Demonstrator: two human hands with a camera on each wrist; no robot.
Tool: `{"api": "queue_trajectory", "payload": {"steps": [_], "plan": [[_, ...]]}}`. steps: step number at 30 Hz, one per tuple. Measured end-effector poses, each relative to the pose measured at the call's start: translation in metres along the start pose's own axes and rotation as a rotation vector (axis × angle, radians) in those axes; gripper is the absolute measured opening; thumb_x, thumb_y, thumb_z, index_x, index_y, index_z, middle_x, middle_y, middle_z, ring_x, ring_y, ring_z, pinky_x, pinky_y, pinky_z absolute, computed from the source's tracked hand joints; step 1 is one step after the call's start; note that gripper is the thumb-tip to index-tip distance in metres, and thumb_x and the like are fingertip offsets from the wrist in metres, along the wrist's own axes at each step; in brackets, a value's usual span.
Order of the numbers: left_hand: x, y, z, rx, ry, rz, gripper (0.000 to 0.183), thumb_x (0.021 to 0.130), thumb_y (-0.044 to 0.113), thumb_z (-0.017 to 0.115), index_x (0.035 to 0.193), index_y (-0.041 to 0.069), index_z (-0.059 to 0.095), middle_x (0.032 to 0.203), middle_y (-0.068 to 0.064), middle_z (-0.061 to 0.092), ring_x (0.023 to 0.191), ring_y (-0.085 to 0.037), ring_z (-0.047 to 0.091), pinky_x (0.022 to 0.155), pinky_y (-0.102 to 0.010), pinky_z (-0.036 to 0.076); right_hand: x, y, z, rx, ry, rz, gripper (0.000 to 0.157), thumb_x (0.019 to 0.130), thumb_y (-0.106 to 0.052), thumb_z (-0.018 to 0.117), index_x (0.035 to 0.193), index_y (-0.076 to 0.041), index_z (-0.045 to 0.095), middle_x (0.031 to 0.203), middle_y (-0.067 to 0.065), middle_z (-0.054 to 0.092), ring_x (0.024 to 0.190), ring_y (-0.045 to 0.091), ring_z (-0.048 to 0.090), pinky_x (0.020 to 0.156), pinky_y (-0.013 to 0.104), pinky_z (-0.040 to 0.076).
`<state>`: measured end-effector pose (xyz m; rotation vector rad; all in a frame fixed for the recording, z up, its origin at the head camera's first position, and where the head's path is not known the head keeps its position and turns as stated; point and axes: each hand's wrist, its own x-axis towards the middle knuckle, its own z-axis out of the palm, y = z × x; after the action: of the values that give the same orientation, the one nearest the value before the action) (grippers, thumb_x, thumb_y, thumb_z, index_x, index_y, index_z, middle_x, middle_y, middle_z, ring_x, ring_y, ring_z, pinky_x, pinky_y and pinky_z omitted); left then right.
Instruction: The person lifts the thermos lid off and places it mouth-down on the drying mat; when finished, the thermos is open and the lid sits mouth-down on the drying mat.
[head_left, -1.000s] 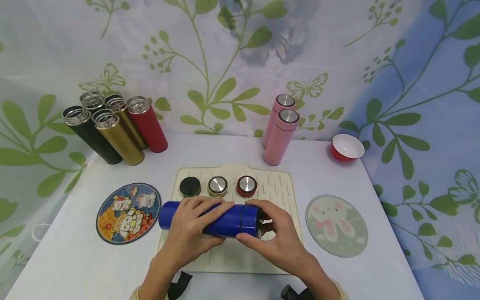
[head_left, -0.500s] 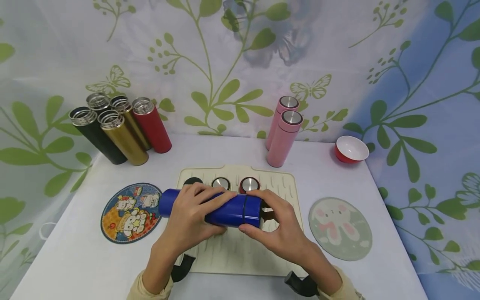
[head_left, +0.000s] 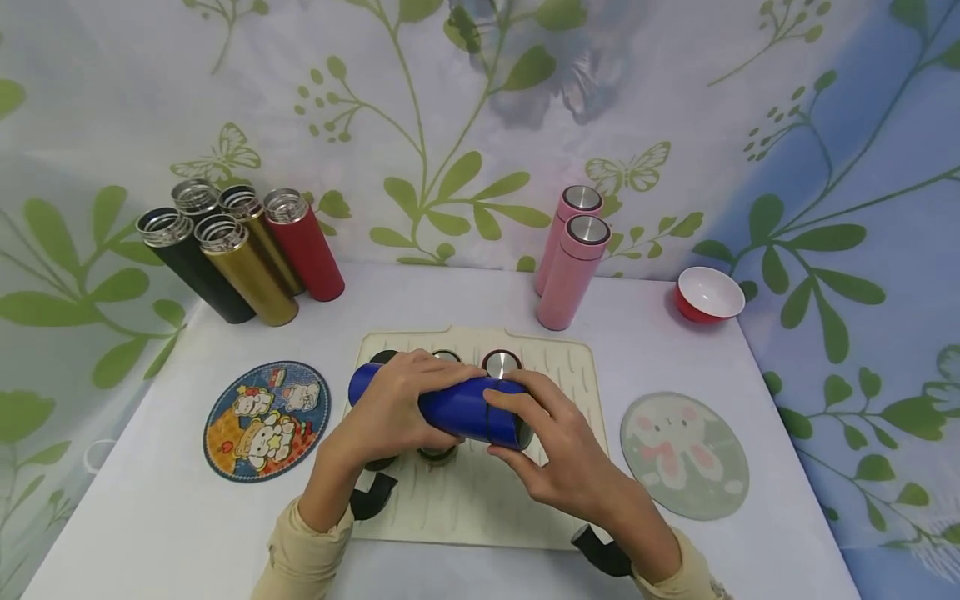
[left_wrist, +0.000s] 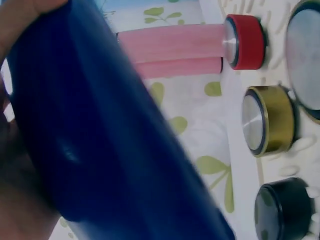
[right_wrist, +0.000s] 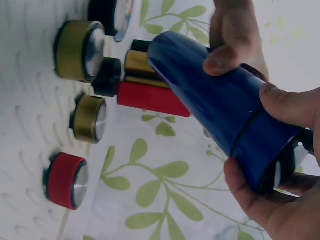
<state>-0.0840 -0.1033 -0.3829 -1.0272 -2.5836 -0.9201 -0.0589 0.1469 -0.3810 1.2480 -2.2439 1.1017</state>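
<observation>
A blue thermos (head_left: 453,410) lies nearly level above the cream mat (head_left: 480,512), its lid end to the right and slightly lower. My left hand (head_left: 401,408) grips the middle of its body, thumb underneath. Around the lid (right_wrist: 270,145), my right hand (head_left: 562,454) curls fingers and thumb; a dark seam separates lid from body. Below stand caps on the mat: a red cap (right_wrist: 67,181), a gold cap (right_wrist: 90,119) and a black cap (left_wrist: 285,207) at the back. Nearer are another gold cap (right_wrist: 77,50) and a dark cap (head_left: 382,463), partly hidden by the left hand.
Lidless bottles stand back left: black (head_left: 202,271), red (head_left: 311,254), gold (head_left: 255,275) and others. Two pink thermoses (head_left: 570,275) with lids stand back right. A red bowl (head_left: 708,294) is farther right. Round mats, a colourful one (head_left: 266,421) and a green one (head_left: 682,458), flank the cream mat.
The blue thermos has moved a little to the right, and its lid end has dipped. My right fingers have shifted farther over the lid. The nearer caps have come into view beneath the bottle.
</observation>
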Motion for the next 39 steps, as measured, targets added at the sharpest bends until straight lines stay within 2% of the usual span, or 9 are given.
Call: {"api": "queue_trajectory", "payload": {"steps": [3, 5, 7, 12, 15, 22, 29, 35, 39], "plan": [[0.005, 0.002, -0.001, 0.024, 0.002, 0.024, 0.079, 0.061, 0.032, 0.096, 0.134, 0.025, 0.066, 0.124, 0.004, 0.068, 0.113, -0.019, 0.060, 0.098, -0.049, 0.044, 0.000, 0.004, -0.002, 0.015, 0.042, -0.019, 0.054, 0.080, -0.014, 0.084, 0.129, -0.007, 0.060, 0.132, 0.018, 0.052, 0.119, 0.032, 0.054, 0.092, 0.048, 0.052], [0.007, 0.005, 0.000, 0.090, 0.040, 0.066, 0.081, 0.062, 0.034, 0.096, 0.136, 0.024, 0.064, 0.124, 0.001, 0.068, 0.113, -0.022, 0.060, 0.097, -0.050, 0.045, 0.002, 0.007, -0.006, 0.045, 0.074, 0.037, 0.056, 0.077, -0.014, 0.085, 0.127, -0.008, 0.060, 0.129, 0.014, 0.056, 0.114, 0.028, 0.057, 0.084, 0.042, 0.055], [0.010, 0.008, 0.003, 0.171, 0.098, 0.112, 0.082, 0.063, 0.036, 0.095, 0.137, 0.023, 0.063, 0.124, -0.002, 0.068, 0.113, -0.024, 0.060, 0.096, -0.050, 0.045, 0.005, 0.008, -0.011, 0.075, 0.093, 0.167, 0.055, 0.078, -0.017, 0.085, 0.127, -0.011, 0.060, 0.121, 0.007, 0.062, 0.102, 0.021, 0.061, 0.073, 0.035, 0.056], [0.016, 0.012, 0.012, 0.367, 0.230, 0.177, 0.083, 0.062, 0.037, 0.097, 0.136, 0.020, 0.063, 0.124, -0.005, 0.068, 0.114, -0.028, 0.060, 0.095, -0.049, 0.045, 0.011, 0.006, -0.017, 0.177, 0.021, 0.646, 0.046, 0.090, -0.041, 0.075, 0.125, -0.016, 0.058, 0.101, 0.003, 0.069, 0.072, 0.014, 0.064, 0.053, 0.032, 0.054], [0.018, 0.012, 0.014, 0.414, 0.273, 0.193, 0.084, 0.061, 0.039, 0.097, 0.136, 0.020, 0.063, 0.126, -0.005, 0.067, 0.115, -0.029, 0.059, 0.095, -0.049, 0.045, 0.015, 0.004, -0.016, 0.270, 0.044, 0.776, 0.042, 0.091, -0.044, 0.072, 0.120, -0.015, 0.060, 0.096, 0.009, 0.071, 0.066, 0.021, 0.067, 0.050, 0.037, 0.055], [0.018, 0.006, 0.013, 0.360, 0.276, 0.116, 0.093, 0.057, 0.038, 0.098, 0.139, 0.016, 0.060, 0.124, -0.007, 0.067, 0.114, -0.029, 0.061, 0.097, -0.052, 0.046, 0.019, 0.001, -0.012, 0.280, 0.174, 0.642, 0.031, 0.087, -0.032, 0.079, 0.109, -0.016, 0.064, 0.091, 0.005, 0.069, 0.070, 0.017, 0.068, 0.054, 0.037, 0.057], [0.007, 0.003, 0.010, 0.293, 0.240, 0.065, 0.079, 0.057, 0.034, 0.097, 0.128, 0.017, 0.068, 0.114, -0.008, 0.070, 0.105, -0.030, 0.064, 0.089, -0.051, 0.049, 0.018, 0.008, -0.008, 0.304, 0.084, 0.505, 0.040, 0.084, -0.026, 0.083, 0.118, -0.020, 0.063, 0.101, -0.001, 0.068, 0.083, 0.017, 0.066, 0.062, 0.033, 0.057], [0.003, -0.002, 0.010, 0.206, 0.167, 0.010, 0.081, 0.057, 0.036, 0.098, 0.130, 0.017, 0.067, 0.115, -0.006, 0.071, 0.106, -0.026, 0.066, 0.090, -0.051, 0.050, 0.017, 0.010, -0.014, 0.176, -0.032, 0.290, 0.064, 0.078, -0.021, 0.088, 0.135, -0.020, 0.057, 0.124, -0.004, 0.060, 0.105, 0.016, 0.059, 0.077, 0.033, 0.056], [0.002, -0.003, 0.011, 0.195, 0.169, 0.004, 0.080, 0.059, 0.038, 0.097, 0.130, 0.017, 0.067, 0.117, -0.005, 0.070, 0.107, -0.025, 0.065, 0.090, -0.051, 0.050, 0.017, 0.009, -0.017, 0.136, -0.035, 0.216, 0.072, 0.074, -0.010, 0.090, 0.138, -0.017, 0.058, 0.131, -0.001, 0.055, 0.119, 0.018, 0.054, 0.090, 0.036, 0.053]]}}
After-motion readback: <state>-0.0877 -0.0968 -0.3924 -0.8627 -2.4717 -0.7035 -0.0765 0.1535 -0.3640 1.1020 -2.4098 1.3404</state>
